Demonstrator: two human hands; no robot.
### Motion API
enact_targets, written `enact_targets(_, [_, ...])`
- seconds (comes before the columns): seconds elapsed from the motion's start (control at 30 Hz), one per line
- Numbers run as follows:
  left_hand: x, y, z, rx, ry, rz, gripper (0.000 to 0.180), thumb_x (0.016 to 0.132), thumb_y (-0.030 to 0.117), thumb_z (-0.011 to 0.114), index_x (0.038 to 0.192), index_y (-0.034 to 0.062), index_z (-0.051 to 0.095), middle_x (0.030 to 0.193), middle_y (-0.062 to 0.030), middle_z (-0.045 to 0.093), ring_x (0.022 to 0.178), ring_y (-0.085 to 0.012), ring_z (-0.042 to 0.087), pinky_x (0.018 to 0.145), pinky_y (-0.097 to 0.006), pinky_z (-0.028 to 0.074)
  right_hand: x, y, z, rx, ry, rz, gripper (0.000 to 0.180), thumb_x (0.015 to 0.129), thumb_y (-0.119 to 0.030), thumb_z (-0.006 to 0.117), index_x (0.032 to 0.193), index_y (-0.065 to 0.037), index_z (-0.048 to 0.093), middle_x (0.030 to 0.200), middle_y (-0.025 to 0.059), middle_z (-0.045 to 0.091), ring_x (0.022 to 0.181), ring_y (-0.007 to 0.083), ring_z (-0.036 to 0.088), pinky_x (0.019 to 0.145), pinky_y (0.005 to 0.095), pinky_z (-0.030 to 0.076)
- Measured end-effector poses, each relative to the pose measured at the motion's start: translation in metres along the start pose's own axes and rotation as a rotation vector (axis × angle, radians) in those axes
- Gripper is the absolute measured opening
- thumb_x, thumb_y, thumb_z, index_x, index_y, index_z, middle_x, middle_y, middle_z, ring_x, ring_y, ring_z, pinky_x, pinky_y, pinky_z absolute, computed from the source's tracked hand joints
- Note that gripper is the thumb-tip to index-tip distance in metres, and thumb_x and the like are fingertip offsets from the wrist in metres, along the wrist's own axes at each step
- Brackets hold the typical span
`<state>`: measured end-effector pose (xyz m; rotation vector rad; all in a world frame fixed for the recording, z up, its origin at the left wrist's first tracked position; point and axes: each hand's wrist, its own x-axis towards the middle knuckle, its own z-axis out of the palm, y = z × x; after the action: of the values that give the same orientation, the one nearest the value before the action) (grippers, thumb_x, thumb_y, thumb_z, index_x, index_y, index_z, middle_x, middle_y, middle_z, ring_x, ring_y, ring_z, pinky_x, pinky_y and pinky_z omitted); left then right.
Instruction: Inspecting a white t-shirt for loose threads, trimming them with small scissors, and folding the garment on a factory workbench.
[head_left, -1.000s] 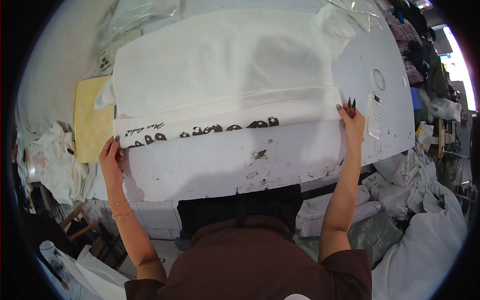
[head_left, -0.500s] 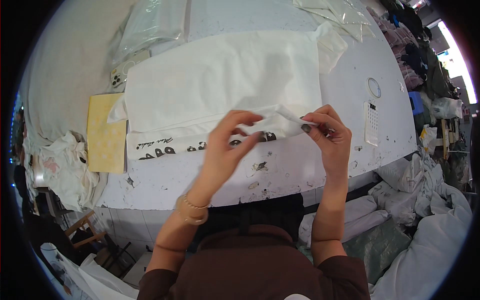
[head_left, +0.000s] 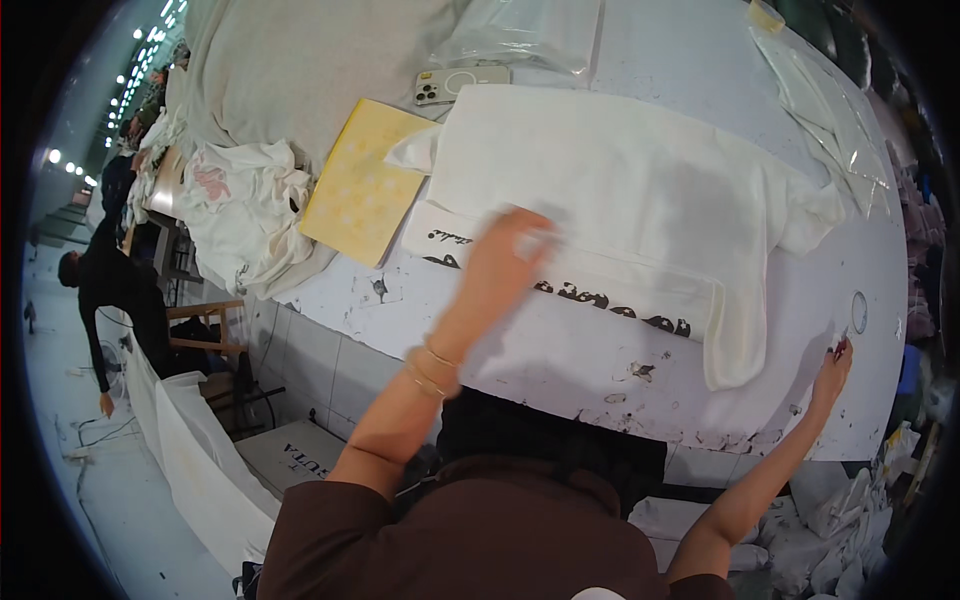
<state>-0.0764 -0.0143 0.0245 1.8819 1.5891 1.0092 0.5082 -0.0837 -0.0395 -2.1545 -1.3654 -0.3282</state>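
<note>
A white garment lies folded on the table, with a printed hem strip in black lettering along its near side and one sleeve hanging toward the near edge at right. My left hand is over the hem strip, its fingers smeared by motion. Whether it touches the cloth I cannot tell. Far to the right, my right hand is stretched out low over the table, fingers closed around something small and dark reddish that I cannot make out. A white ring-shaped roll lies just beyond it.
A yellow patterned folder and a phone lie left of the garment. Clear plastic bags are at the back, with crumpled white cloth at the left edge. A person in dark clothes stands farther left.
My right hand has let go of the garment's edge and reached out far right. My left hand stays above the hem, moving. The sleeve end now lies flat, and the view has turned leftward.
</note>
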Motion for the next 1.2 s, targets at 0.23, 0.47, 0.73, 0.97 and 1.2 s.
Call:
enact_targets(0.23, [0.051,-0.113,-0.073,0.497,0.262,-0.262,0.03,0.075,0.021,0.066,0.098,0.0031,0.062,0.091,-0.0141,0.062,0.085,-0.0296,0.06,0.076,-0.038,0.048,0.026,-0.104,0.04,-0.184,0.125,-0.09,0.028,0.081,-0.021,0.062,0.104,-0.006,0.06,0.1,0.0162,0.059,0.095,0.0318,0.056,0.081,0.0408,0.044])
enact_targets(0.47, [0.147,-0.097,-0.027,0.612,0.389,-0.545,0.045,0.076,0.039,0.065,0.099,0.0002,0.06,0.092,-0.0199,0.062,0.089,-0.0352,0.061,0.077,-0.044,0.05,0.057,-0.245,0.113,0.2,-0.298,0.259,0.056,0.075,-0.042,0.064,0.09,0.011,0.059,0.09,0.0284,0.062,0.085,0.038,0.061,0.073,0.0447,0.046])
enact_targets(0.73, [0.16,-0.073,-0.06,0.466,0.385,-0.387,0.022,0.081,0.026,0.06,0.086,0.0051,0.066,0.097,-0.016,0.062,0.09,-0.0294,0.062,0.07,-0.041,0.049,0.092,-0.217,0.086,0.859,-0.089,0.299,0.034,0.083,-0.02,0.059,0.103,0.007,0.059,0.096,0.0155,0.063,0.085,0.0215,0.057,0.079,0.0326,0.042])
enact_targets(0.97, [-0.023,-0.005,-0.165,0.141,0.299,-0.296,0.019,0.09,0.013,0.052,0.08,-0.0031,0.056,0.058,-0.0008,0.045,0.057,-0.0081,0.042,0.052,-0.024,0.034,-0.019,-0.185,-0.14,0.808,-0.436,0.224,0.035,0.087,-0.016,0.053,0.117,0.001,0.055,0.101,0.0067,0.062,0.09,0.0125,0.057,0.082,0.0262,0.044])
enact_targets(1.2, [-0.04,-0.017,-0.185,0.285,0.004,-0.32,0.019,0.086,0.01,0.057,0.1,-0.0018,0.061,0.081,-0.0071,0.063,0.077,-0.0128,0.058,0.068,-0.025,0.046,-0.02,-0.179,-0.148,0.326,-0.605,0.225,0.016,0.087,-0.015,0.054,0.084,0.001,0.054,0.071,0.002,0.051,0.069,0.0088,0.049,0.064,0.0212,0.04])
